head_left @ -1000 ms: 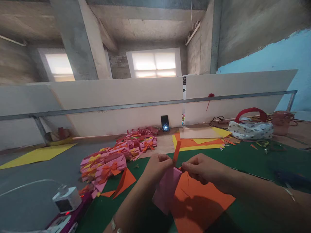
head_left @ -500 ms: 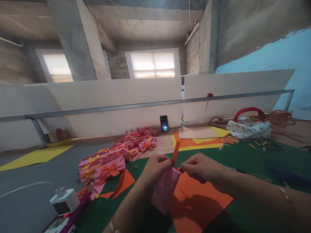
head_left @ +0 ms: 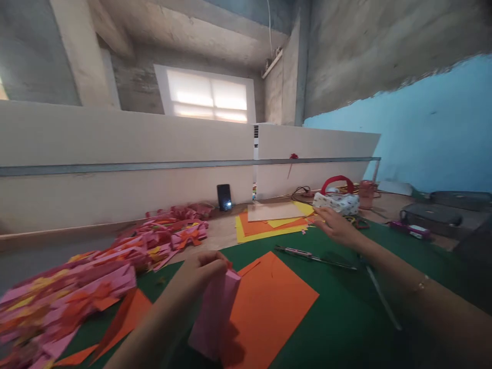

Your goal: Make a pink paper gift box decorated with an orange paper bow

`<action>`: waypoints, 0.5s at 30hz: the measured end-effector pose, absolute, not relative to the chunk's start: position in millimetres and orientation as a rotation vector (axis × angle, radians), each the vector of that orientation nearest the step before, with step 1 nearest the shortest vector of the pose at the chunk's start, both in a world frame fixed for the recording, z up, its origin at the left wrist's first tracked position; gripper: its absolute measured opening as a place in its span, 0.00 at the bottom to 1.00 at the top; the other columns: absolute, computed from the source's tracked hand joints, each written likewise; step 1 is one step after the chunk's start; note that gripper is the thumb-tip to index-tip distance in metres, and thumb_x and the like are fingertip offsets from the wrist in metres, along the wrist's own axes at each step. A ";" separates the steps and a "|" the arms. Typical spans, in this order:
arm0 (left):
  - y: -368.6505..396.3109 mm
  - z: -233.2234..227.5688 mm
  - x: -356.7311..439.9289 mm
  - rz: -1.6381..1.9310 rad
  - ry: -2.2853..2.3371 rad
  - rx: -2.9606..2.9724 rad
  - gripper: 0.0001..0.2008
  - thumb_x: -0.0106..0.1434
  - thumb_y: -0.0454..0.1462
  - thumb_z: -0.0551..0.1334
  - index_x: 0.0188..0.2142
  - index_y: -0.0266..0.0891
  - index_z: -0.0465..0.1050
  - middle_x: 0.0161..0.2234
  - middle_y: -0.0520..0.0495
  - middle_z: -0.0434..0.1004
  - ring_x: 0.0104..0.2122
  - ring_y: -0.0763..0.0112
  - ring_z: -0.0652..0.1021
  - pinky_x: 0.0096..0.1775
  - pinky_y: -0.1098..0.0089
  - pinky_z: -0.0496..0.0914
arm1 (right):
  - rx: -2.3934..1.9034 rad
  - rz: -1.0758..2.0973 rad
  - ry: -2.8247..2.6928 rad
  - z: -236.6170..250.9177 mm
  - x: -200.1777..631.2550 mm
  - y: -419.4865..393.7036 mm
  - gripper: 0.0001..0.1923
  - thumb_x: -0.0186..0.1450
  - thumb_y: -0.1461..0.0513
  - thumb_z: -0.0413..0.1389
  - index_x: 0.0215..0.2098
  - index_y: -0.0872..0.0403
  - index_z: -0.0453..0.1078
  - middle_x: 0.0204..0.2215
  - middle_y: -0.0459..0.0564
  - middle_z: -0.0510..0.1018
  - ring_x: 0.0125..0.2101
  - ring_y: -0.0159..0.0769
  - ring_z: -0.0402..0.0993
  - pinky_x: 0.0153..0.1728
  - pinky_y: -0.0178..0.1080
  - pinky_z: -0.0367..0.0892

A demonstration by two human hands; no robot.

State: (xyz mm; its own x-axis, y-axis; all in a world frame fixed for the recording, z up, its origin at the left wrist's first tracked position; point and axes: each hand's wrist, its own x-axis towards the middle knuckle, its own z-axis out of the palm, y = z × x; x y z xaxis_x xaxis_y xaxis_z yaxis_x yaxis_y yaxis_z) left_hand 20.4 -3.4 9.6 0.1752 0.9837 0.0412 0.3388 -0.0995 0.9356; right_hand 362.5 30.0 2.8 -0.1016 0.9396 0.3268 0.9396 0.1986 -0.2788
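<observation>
Fingers (head_left: 215, 262) around pink paper (head_left: 213, 312)

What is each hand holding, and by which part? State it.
The left hand grips the folded pink paper by its top end. The right hand holds nothing, reaching out open over the green mat.

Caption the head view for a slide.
Left hand grips pink folded paper; right hand reaches over the green mat.

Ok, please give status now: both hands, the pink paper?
Left hand grips pink folded paper. Right hand open, reaching over green mat. Nothing blocks.
</observation>
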 end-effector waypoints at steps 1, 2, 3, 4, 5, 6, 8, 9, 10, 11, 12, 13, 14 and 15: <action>-3.3 9.4 20.4 0.932 1.309 1.576 0.07 0.46 0.40 0.57 0.18 0.38 0.67 0.15 0.56 0.59 0.19 0.75 0.61 0.22 0.75 0.51 | -1.826 -0.042 -2.040 2.2 384.8 22.4 0.24 0.62 0.60 0.42 0.54 0.61 0.61 0.50 0.64 0.66 0.52 0.50 0.59 0.50 0.48 0.53; -3.3 9.2 20.5 0.907 1.306 1.566 0.07 0.46 0.40 0.57 0.18 0.39 0.67 0.14 0.56 0.59 0.18 0.75 0.61 0.22 0.75 0.51 | -1.891 -0.056 -2.051 0.3 404.9 12.9 0.24 0.59 0.63 0.45 0.53 0.61 0.62 0.50 0.63 0.66 0.51 0.50 0.60 0.50 0.47 0.55; -3.4 9.1 20.8 0.880 1.294 1.567 0.07 0.46 0.40 0.57 0.18 0.39 0.67 0.14 0.56 0.59 0.19 0.74 0.62 0.22 0.75 0.51 | -1.942 -0.049 -2.082 -3.0 422.0 2.5 0.25 0.56 0.65 0.47 0.52 0.59 0.64 0.50 0.61 0.68 0.50 0.48 0.62 0.50 0.44 0.56; -3.7 9.0 21.2 0.860 1.282 1.576 0.07 0.46 0.40 0.57 0.18 0.39 0.66 0.15 0.56 0.60 0.19 0.74 0.62 0.22 0.75 0.52 | -1.984 -0.040 -2.110 -7.7 436.2 -7.7 0.26 0.53 0.67 0.49 0.51 0.58 0.66 0.50 0.58 0.68 0.50 0.46 0.63 0.50 0.41 0.57; -4.2 9.1 21.7 0.851 1.277 1.588 0.07 0.47 0.40 0.57 0.19 0.39 0.67 0.15 0.56 0.60 0.19 0.74 0.63 0.22 0.75 0.52 | -2.025 -0.038 -2.125 -13.6 447.6 -17.0 0.27 0.51 0.69 0.50 0.51 0.56 0.66 0.51 0.56 0.68 0.51 0.45 0.63 0.50 0.39 0.58; -4.9 9.3 22.2 0.855 1.284 1.595 0.07 0.47 0.40 0.57 0.19 0.39 0.67 0.15 0.56 0.61 0.19 0.74 0.63 0.22 0.75 0.52 | -2.069 -0.041 -2.123 -20.6 456.5 -24.6 0.29 0.50 0.70 0.50 0.51 0.54 0.66 0.51 0.55 0.68 0.51 0.44 0.63 0.49 0.38 0.58; -6.2 9.9 23.3 0.879 1.321 1.593 0.08 0.46 0.41 0.57 0.19 0.39 0.67 0.16 0.55 0.61 0.19 0.74 0.63 0.22 0.75 0.52 | -2.175 -0.055 -2.076 -36.4 468.3 -34.1 0.31 0.48 0.72 0.50 0.51 0.53 0.66 0.51 0.56 0.69 0.50 0.46 0.65 0.47 0.39 0.61; -6.8 10.3 23.7 0.886 1.331 1.587 0.08 0.46 0.41 0.57 0.20 0.39 0.68 0.16 0.55 0.61 0.19 0.73 0.63 0.22 0.75 0.52 | -2.232 -0.062 -2.038 -44.3 472.1 -36.0 0.32 0.47 0.72 0.50 0.51 0.53 0.66 0.49 0.57 0.70 0.48 0.47 0.67 0.44 0.41 0.63; -7.2 10.6 24.0 0.889 1.330 1.580 0.08 0.46 0.41 0.57 0.19 0.39 0.67 0.16 0.55 0.62 0.20 0.73 0.64 0.22 0.75 0.52 | -2.285 -0.070 -1.998 -51.5 474.8 -36.3 0.31 0.47 0.73 0.50 0.50 0.54 0.67 0.46 0.58 0.72 0.45 0.49 0.69 0.42 0.42 0.64; -7.4 10.8 24.2 0.888 1.326 1.576 0.08 0.45 0.41 0.57 0.19 0.39 0.67 0.16 0.55 0.62 0.20 0.73 0.64 0.22 0.75 0.53 | -2.328 -0.083 -1.957 -57.7 476.5 -35.5 0.31 0.46 0.74 0.50 0.49 0.54 0.68 0.43 0.59 0.74 0.43 0.50 0.71 0.40 0.44 0.65; -7.4 10.7 24.4 0.892 1.321 1.574 0.08 0.45 0.41 0.56 0.19 0.39 0.67 0.17 0.55 0.62 0.20 0.73 0.64 0.22 0.75 0.53 | -2.353 -0.104 -1.922 -62.3 477.5 -33.9 0.30 0.46 0.74 0.50 0.48 0.55 0.68 0.41 0.60 0.75 0.42 0.52 0.72 0.39 0.45 0.65; -7.1 10.4 24.5 0.898 1.321 1.572 0.08 0.44 0.41 0.56 0.18 0.39 0.67 0.16 0.55 0.62 0.20 0.73 0.64 0.22 0.75 0.53 | -2.361 -0.131 -1.893 -65.2 477.7 -32.0 0.29 0.46 0.74 0.49 0.47 0.56 0.69 0.39 0.61 0.76 0.41 0.53 0.72 0.38 0.47 0.65; -6.7 9.8 24.6 0.903 1.324 1.570 0.08 0.43 0.41 0.56 0.18 0.38 0.67 0.16 0.55 0.61 0.19 0.74 0.63 0.22 0.75 0.53 | -2.352 -0.163 -1.871 -66.3 477.2 -30.3 0.28 0.47 0.74 0.49 0.46 0.58 0.69 0.37 0.62 0.76 0.39 0.54 0.72 0.38 0.48 0.65; -6.3 9.1 24.7 0.905 1.324 1.568 0.08 0.43 0.41 0.56 0.17 0.38 0.66 0.15 0.56 0.60 0.18 0.75 0.62 0.22 0.75 0.52 | -2.327 -0.200 -1.857 -65.6 475.8 -29.0 0.27 0.47 0.74 0.49 0.46 0.59 0.69 0.36 0.64 0.76 0.39 0.55 0.72 0.37 0.48 0.65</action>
State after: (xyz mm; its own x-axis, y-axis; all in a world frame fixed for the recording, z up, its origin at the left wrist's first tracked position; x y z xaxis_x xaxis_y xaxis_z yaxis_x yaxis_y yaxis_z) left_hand 24.7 -6.3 9.1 0.1707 0.9853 -0.0042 0.3538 -0.0574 0.9336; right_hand 475.8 -29.0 -65.6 0.2215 0.9540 0.2020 0.9751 -0.2180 -0.0397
